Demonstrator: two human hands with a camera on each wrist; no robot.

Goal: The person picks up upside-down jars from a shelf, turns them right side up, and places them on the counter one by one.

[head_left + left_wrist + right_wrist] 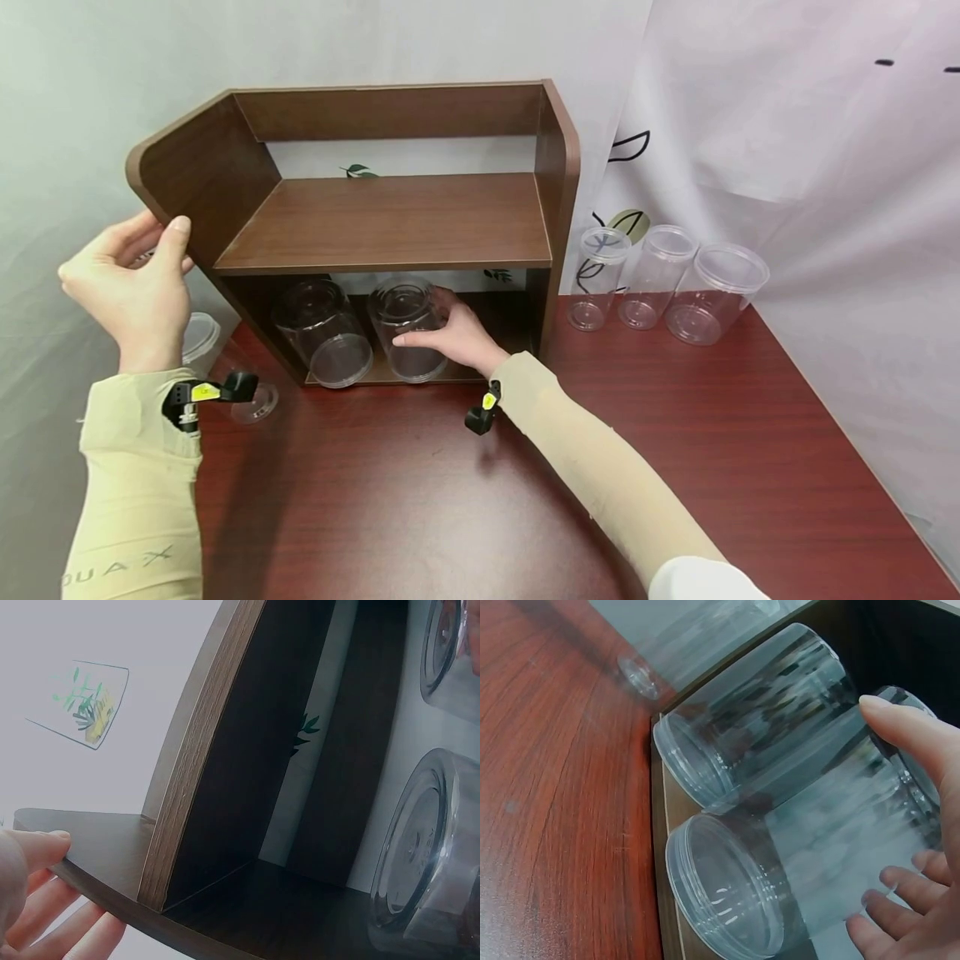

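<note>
A brown two-tier wooden shelf (390, 221) stands on the table. My left hand (142, 283) pinches the front edge of its left side panel between thumb and fingers. On the lower tier stand two clear plastic jars side by side, lids down: a left jar (322, 333) and a right jar (407, 333). My right hand (461, 333) holds the right jar from its right side, thumb across the front and fingers around the far side. In the right wrist view the lid (724, 892) of the held jar sits at the shelf's front edge, close beside the left jar (754, 712).
Three lidded clear jars (648, 287) stand on the table right of the shelf. Another clear jar (201, 337) is left of the shelf, partly behind my left wrist. A pale curtain (787, 150) hangs behind the dark red table (420, 500).
</note>
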